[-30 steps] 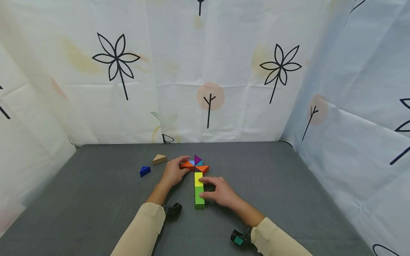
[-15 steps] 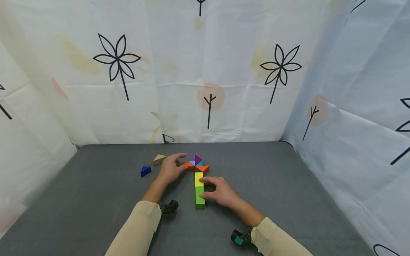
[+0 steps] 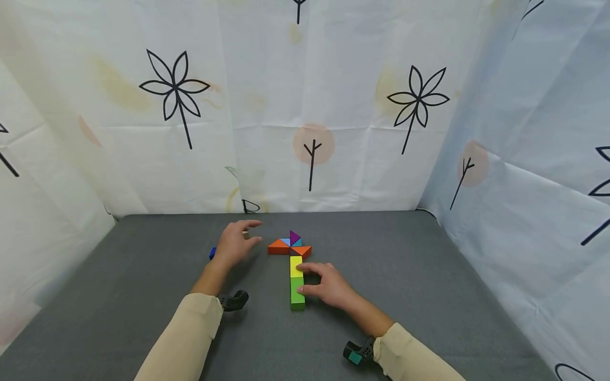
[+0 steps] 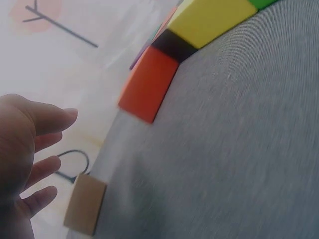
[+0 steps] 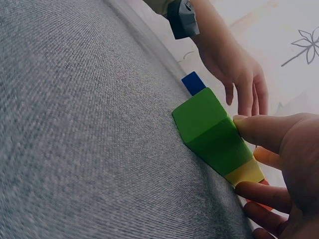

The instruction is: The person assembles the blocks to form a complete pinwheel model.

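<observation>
My left hand (image 3: 233, 244) is in the air left of the block figure, fingers spread and nothing held. Behind it, a natural wood triangular block (image 4: 85, 204) is mostly hidden in the head view. A dark blue triangular block (image 3: 212, 253) shows beside the same hand. My right hand (image 3: 331, 286) rests fingertips on the row's right side: thumb at the green block (image 3: 297, 295), a finger at the yellow block (image 3: 296, 266). Beyond the yellow block, orange triangles (image 3: 278, 248) meet purple (image 3: 294, 236), light blue and dark ones in a pinwheel.
Grey cloth (image 3: 143, 296) covers the table. A white printed curtain (image 3: 267, 106) stands along the back and both sides. Each wrist carries a black camera band (image 3: 234, 300).
My left hand has let go of the left orange triangle and moved left, now covering most of the wooden block. The right hand stays in place.
</observation>
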The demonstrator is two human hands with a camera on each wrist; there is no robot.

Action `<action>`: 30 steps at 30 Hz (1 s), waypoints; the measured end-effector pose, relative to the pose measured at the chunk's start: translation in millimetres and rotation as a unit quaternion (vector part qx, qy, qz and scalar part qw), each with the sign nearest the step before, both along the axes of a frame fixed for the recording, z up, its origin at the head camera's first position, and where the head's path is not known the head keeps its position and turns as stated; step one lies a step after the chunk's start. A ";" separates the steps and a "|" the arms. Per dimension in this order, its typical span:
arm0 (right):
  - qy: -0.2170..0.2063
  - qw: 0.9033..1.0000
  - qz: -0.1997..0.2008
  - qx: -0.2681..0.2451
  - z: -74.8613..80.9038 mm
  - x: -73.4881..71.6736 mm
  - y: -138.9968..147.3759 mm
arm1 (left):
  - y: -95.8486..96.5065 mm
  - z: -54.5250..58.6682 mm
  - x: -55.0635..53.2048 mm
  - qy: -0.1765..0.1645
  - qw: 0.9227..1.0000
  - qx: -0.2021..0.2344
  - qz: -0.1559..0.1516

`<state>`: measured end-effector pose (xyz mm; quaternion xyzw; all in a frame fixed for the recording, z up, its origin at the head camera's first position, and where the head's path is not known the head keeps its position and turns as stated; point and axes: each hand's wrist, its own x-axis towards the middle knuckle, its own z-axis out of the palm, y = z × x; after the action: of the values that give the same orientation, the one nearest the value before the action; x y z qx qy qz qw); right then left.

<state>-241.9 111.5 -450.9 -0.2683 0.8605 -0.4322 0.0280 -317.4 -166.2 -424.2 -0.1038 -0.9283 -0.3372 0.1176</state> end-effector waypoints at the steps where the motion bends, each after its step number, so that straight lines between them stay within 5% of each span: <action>1: 0.001 1.000 0.001 0.000 -0.2 0.0 0.3 | -3.9 -0.1 0.2 0.005 1.000 -0.002 0.002; 18: -0.008 1.000 0.001 0.009 1.3 0.6 2.0 | -56.4 -9.3 19.9 0.061 0.996 -0.053 0.021; 30: -0.007 1.000 0.002 0.009 1.0 -0.1 0.9 | -85.5 -15.8 30.4 0.017 0.996 -0.080 0.030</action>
<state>-242.0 112.4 -449.9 -0.2667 0.8635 -0.4264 0.0375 -287.0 -251.7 -440.0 -0.0907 -0.9530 -0.2559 0.1347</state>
